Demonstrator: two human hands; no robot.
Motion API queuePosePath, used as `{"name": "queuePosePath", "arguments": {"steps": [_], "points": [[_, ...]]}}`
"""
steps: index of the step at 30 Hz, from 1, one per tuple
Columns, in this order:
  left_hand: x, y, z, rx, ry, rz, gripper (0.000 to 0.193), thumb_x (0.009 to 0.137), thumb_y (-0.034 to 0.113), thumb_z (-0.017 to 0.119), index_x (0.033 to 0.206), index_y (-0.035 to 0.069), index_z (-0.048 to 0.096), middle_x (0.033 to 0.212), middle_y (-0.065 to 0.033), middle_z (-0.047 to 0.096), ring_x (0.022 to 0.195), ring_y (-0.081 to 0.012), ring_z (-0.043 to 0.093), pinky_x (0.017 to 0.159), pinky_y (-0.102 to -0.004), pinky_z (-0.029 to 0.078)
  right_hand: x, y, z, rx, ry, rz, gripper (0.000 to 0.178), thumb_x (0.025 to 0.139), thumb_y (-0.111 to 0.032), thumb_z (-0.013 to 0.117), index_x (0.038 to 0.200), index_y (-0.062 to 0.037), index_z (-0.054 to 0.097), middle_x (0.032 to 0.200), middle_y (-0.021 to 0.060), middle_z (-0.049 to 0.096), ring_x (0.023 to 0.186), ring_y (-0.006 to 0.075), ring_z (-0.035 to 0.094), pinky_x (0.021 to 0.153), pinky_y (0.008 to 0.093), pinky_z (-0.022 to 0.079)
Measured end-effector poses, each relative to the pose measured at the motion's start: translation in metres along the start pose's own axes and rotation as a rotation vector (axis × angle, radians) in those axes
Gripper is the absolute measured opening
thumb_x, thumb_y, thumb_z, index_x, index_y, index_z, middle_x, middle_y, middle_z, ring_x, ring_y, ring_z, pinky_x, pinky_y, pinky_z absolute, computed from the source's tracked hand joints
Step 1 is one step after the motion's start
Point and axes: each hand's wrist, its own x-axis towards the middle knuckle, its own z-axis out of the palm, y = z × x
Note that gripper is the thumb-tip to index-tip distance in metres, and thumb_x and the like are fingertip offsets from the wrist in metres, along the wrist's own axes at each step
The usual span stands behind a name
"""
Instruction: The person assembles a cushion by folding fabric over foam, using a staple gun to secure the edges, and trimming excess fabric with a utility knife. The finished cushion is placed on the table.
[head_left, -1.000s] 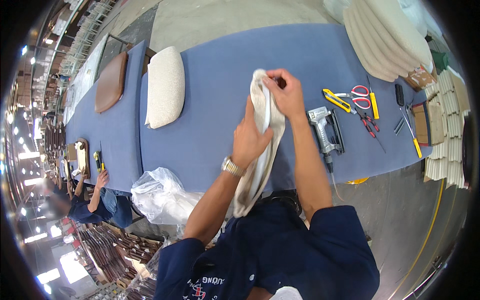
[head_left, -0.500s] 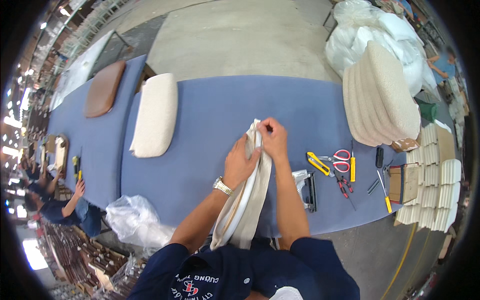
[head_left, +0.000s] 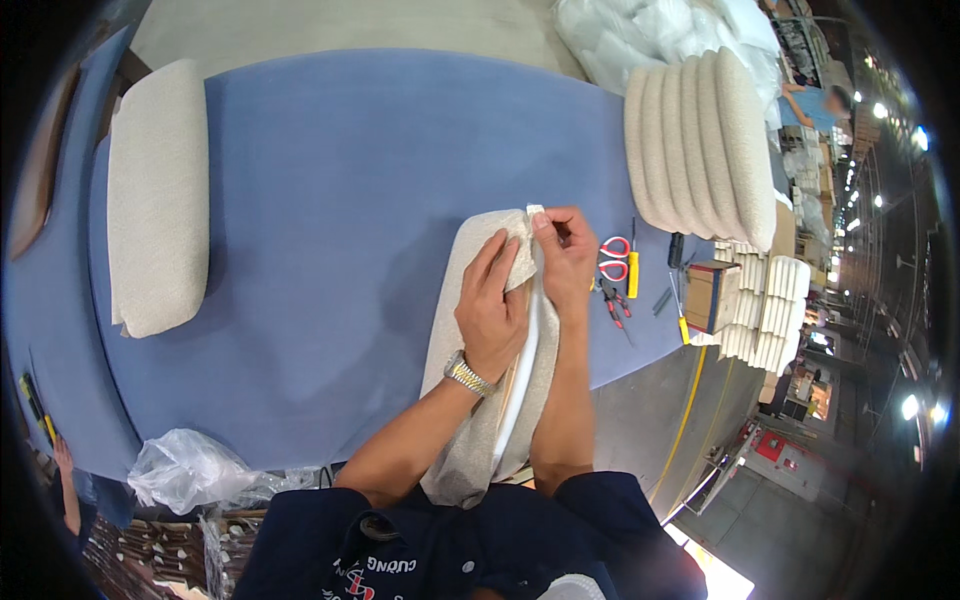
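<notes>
A beige fabric cushion (head_left: 449, 315) is tipped on edge in front of me, its near end against my body. Along its open side, white foam (head_left: 522, 365) and a thin wooden edge show between the folds of the cover. My left hand (head_left: 492, 325) is closed over the upper part, fingers pressing the fabric; a metal watch (head_left: 467, 374) is on that wrist. At the far end, my right hand (head_left: 567, 262) pinches the cover's edge by a small white piece (head_left: 535, 210), thumb against fingers. Parts of the right fingers are hidden.
On the blue table (head_left: 320, 180) lie red-handled scissors (head_left: 613, 270), pliers (head_left: 614, 303) and a yellow-handled screwdriver (head_left: 633, 275) beyond my right hand. Stacked cushions (head_left: 690, 150) stand far right, one cushion (head_left: 160, 200) left. Near the front edge is a plastic bag (head_left: 190, 470). Another person's hand (head_left: 63, 457) is lower left.
My view has swung to the right. The cushion has tilted, so its broad beige face now shows on the left. My left hand now lies over the cover, and the stapler has gone from sight.
</notes>
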Motion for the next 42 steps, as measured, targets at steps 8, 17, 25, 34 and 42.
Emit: {"name": "queuePosePath", "arguments": {"steps": [8, 17, 25, 34, 42], "points": [[0.047, -0.006, -0.049, -0.033, -0.116, 0.009, 0.046, 0.097, -0.005, 0.049, 0.143, -0.002, 0.058, 0.152, -0.0225, 0.054, 0.143, -0.0343, 0.051, 0.117, -0.0398, 0.041, 0.001, 0.01, 0.068, 0.107, 0.085, -0.131, 0.011, 0.098, -0.011, 0.074, 0.101, -0.0011, 0.069, 0.089, 0.001, 0.07, 0.079, 0.0066, 0.06, 0.072, 0.0237, 0.05], [0.067, -0.016, -0.034, 0.107, -0.165, 0.187, 0.047, 0.094, -0.005, 0.059, 0.141, -0.001, 0.059, 0.145, -0.0236, 0.059, 0.142, -0.0381, 0.051, 0.12, -0.0506, 0.037, 0.032, -0.017, 0.059, -0.026, 0.029, -0.116, 0.012, 0.096, -0.009, 0.072, 0.093, 0.0014, 0.067, 0.084, 0.0053, 0.069, 0.074, 0.0111, 0.062, 0.068, 0.0287, 0.051], [0.073, -0.01, -0.037, 0.125, -0.214, 0.252, 0.052, 0.084, -0.014, 0.053, 0.134, -0.004, 0.065, 0.146, -0.0266, 0.058, 0.143, -0.0391, 0.05, 0.121, -0.0498, 0.037, 0.011, 0.01, 0.07, 0.549, 0.193, -0.037, 0.008, 0.099, -0.007, 0.069, 0.1, -0.002, 0.063, 0.093, 0.0084, 0.07, 0.083, 0.0135, 0.063, 0.076, 0.0287, 0.051], [0.053, -0.016, -0.056, 0.188, -0.38, 0.338, 0.047, 0.084, -0.009, 0.056, 0.129, -0.002, 0.069, 0.146, -0.0261, 0.059, 0.144, -0.0385, 0.05, 0.121, -0.0513, 0.035, -0.019, 0.012, 0.042, 0.476, 0.084, -0.189, 0.018, 0.101, -0.02, 0.068, 0.1, -0.0047, 0.06, 0.09, 0.0106, 0.07, 0.108, 0.0253, 0.061, 0.105, 0.0443, 0.044], [0.107, -0.04, -0.059, -0.441, -0.511, -0.026, 0.044, 0.111, 0.029, 0.041, 0.135, 0.002, 0.067, 0.156, -0.0216, 0.05, 0.146, -0.0348, 0.047, 0.122, -0.0481, 0.031, -0.016, 0.017, 0.04, 0.5, 0.141, -0.229, 0.015, 0.101, -0.019, 0.067, 0.101, -0.0047, 0.061, 0.091, 0.0116, 0.071, 0.104, 0.0243, 0.062, 0.107, 0.0457, 0.043]]}}
